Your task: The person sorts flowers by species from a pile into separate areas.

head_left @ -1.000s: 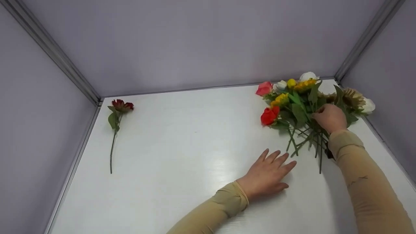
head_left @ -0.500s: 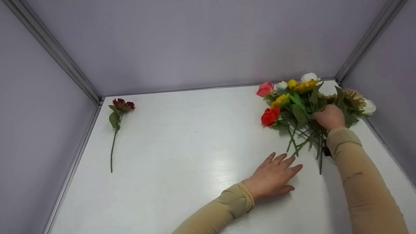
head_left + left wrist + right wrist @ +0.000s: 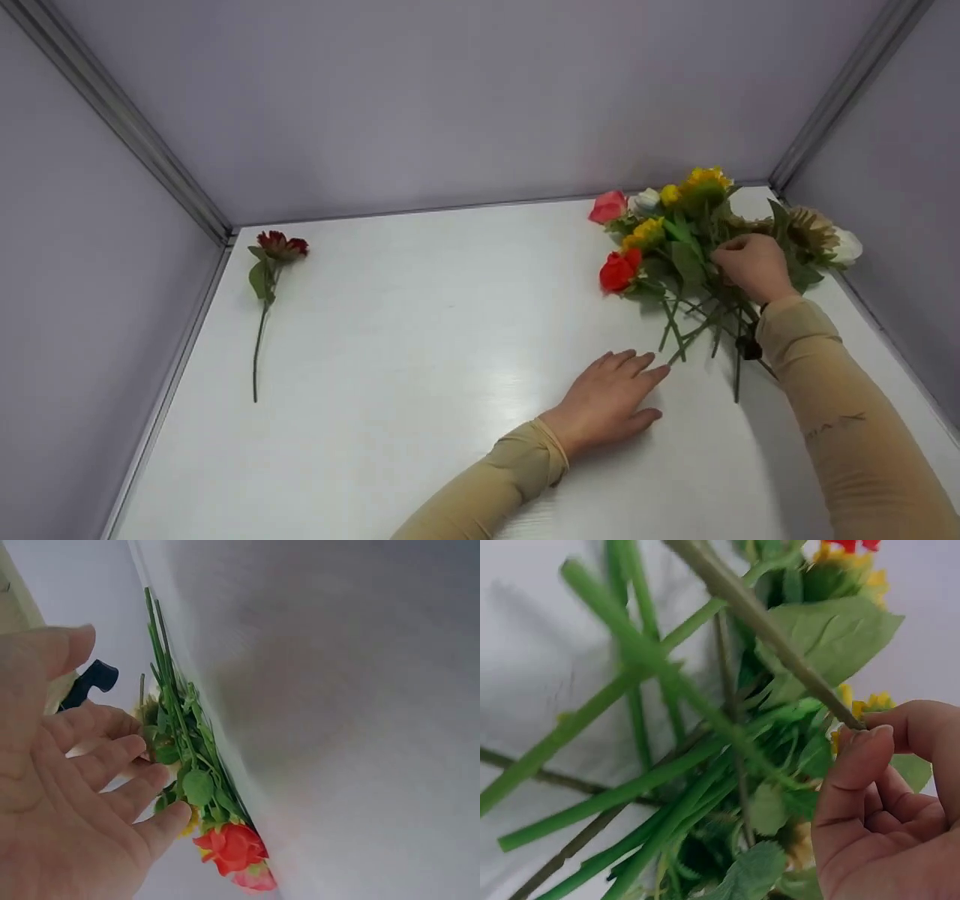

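My right hand (image 3: 754, 264) is over the bunch of artificial flowers at the table's back right. In the right wrist view its thumb and forefinger pinch a brownish-green stem (image 3: 780, 645). That stem appears to belong to the yellow sunflower (image 3: 705, 186) at the top of the bunch. My left hand (image 3: 604, 397) is spread, palm down, near the lower stem ends, with nothing in its fingers. Around the right hand lie a red rose (image 3: 619, 271), a pink rose (image 3: 608, 207), a smaller yellow flower (image 3: 643, 235), a beige flower (image 3: 811, 229) and white flowers (image 3: 847, 246).
A dark red flower (image 3: 282, 246) on a long stem lies alone at the back left of the white table (image 3: 420, 330). Grey-lilac panels (image 3: 480, 105) close in the back and both sides. Crossed green stems (image 3: 622, 787) lie beneath the pinched one.
The yellow sunflower has risen and shifted toward the back, now covering the white bloom behind it. My right hand has moved up slightly; the left drifted right, then back left.
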